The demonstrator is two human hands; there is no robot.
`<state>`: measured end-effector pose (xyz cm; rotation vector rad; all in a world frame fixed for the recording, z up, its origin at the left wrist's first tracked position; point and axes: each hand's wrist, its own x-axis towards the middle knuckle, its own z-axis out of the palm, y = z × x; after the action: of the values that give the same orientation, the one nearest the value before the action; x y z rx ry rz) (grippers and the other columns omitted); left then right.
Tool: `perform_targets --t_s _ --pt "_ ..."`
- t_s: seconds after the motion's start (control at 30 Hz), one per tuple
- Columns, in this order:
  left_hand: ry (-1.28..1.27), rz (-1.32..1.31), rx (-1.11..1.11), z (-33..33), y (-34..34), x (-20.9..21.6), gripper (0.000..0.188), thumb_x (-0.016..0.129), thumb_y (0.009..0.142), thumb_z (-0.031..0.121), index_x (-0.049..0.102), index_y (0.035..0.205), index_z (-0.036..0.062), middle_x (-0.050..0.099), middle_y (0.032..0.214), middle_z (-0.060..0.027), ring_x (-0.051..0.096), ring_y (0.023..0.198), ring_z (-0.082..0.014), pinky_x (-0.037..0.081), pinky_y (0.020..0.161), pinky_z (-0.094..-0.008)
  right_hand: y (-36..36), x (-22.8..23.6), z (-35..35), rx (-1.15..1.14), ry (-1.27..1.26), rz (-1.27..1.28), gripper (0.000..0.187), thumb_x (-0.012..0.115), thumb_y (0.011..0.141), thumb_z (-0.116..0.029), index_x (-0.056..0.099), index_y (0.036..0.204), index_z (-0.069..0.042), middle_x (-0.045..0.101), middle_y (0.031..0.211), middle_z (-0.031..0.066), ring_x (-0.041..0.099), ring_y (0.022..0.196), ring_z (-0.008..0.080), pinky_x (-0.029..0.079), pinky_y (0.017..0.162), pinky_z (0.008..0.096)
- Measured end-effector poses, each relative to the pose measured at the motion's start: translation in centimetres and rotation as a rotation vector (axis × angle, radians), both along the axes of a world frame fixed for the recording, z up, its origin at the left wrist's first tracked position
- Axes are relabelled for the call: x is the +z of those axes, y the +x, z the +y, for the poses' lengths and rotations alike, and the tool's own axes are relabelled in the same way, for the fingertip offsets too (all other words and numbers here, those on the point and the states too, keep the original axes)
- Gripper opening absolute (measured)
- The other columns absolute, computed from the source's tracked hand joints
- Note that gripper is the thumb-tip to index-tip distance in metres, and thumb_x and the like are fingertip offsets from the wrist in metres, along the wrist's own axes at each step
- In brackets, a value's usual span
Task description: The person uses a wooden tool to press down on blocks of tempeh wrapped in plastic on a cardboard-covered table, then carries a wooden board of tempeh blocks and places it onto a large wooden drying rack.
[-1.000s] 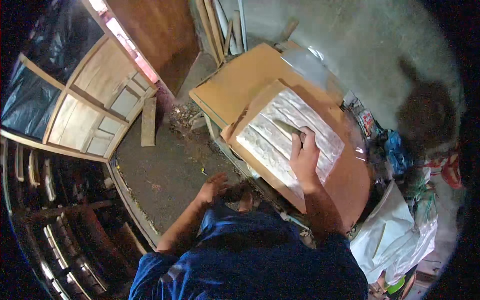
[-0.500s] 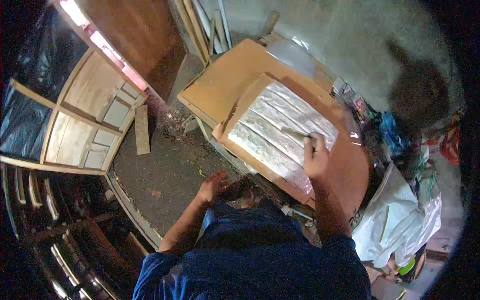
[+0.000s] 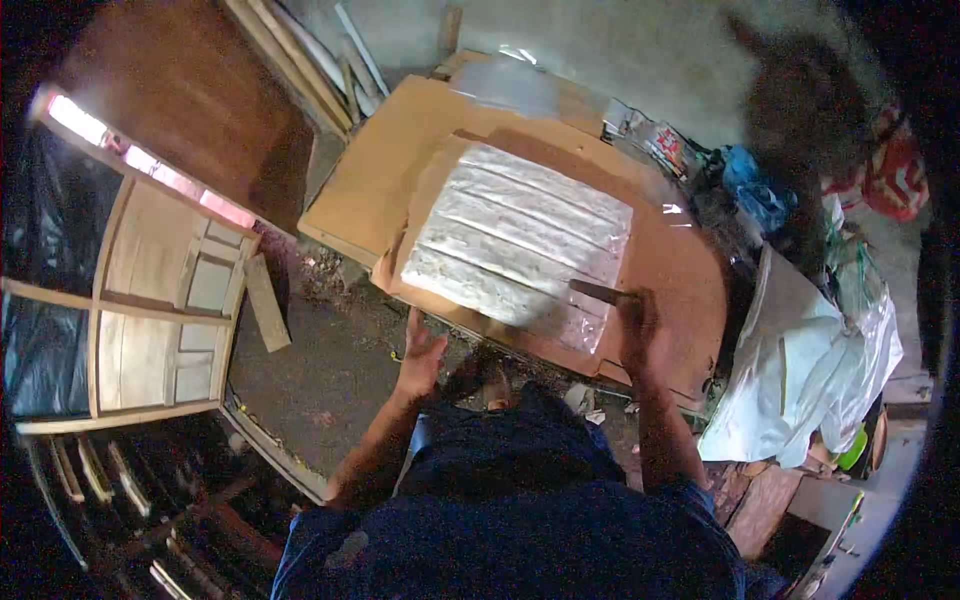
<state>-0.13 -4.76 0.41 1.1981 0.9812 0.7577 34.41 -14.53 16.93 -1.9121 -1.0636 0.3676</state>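
A pale, silvery-white rectangular sheet, marked by several long parallel grooves, lies on a brown board. My right hand is closed around a narrow flat stick-like tool; whether it is a knife or a plain stick, I cannot tell. The tool's far end points left over the sheet's lower right part. Whether it touches the surface is not clear. Off the board's near edge, my left hand holds nothing, its fingers apart.
A wooden panelled frame stands at the left, near a loose plank on the dirt floor. Wooden poles lean behind the board. To the right are a white plastic sack and a blue plastic bag.
My view has turned, so the board and sheet appear farther left. The right hand and tool have come nearer the sheet's near right corner. The left hand has risen toward the board's edge.
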Motion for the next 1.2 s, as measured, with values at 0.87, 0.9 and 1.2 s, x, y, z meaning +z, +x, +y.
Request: perform_targets --t_s 0.87,0.9,1.2 --pt "-0.217 0.01 -0.02 0.7 1.7 2.4 0.098 0.068 0.086 0.021 -0.003 0.152 0.0209 0.02 0.152 -0.0206 0.029 0.137 -0.0347 0.042 0.096 -0.0394 8.0 -3.3 -1.7 -0.196 0.067 -0.369 0.013 0.055 0.095 -0.015 0.054 0.102 -0.005 0.059 0.086 0.0182 0.057 0.078 0.0338 0.045 0.066 0.0406" --pt "-0.237 -0.08 -0.057 0.5 0.1 -0.4 0.097 0.068 0.085 0.017 -0.001 0.152 0.0188 0.019 0.153 -0.0197 0.027 0.137 -0.0352 0.041 0.099 -0.0405 7.9 -3.6 -1.0 -0.251 0.157 -0.357 0.017 0.055 0.095 -0.017 0.054 0.105 -0.003 0.06 0.089 0.0221 0.06 0.081 0.0377 0.046 0.067 0.044" --pt "0.319 0.213 -0.318 0.2 -3.9 -3.6 0.095 0.064 0.08 0.005 0.003 0.152 0.0109 0.017 0.156 -0.0131 0.029 0.138 -0.0313 0.034 0.107 -0.043 4.2 -2.7 3.8 0.03 -0.061 -0.331 0.023 0.053 0.095 -0.023 0.054 0.106 -0.003 0.061 0.087 0.0228 0.06 0.073 0.0428 0.048 0.065 0.0462"
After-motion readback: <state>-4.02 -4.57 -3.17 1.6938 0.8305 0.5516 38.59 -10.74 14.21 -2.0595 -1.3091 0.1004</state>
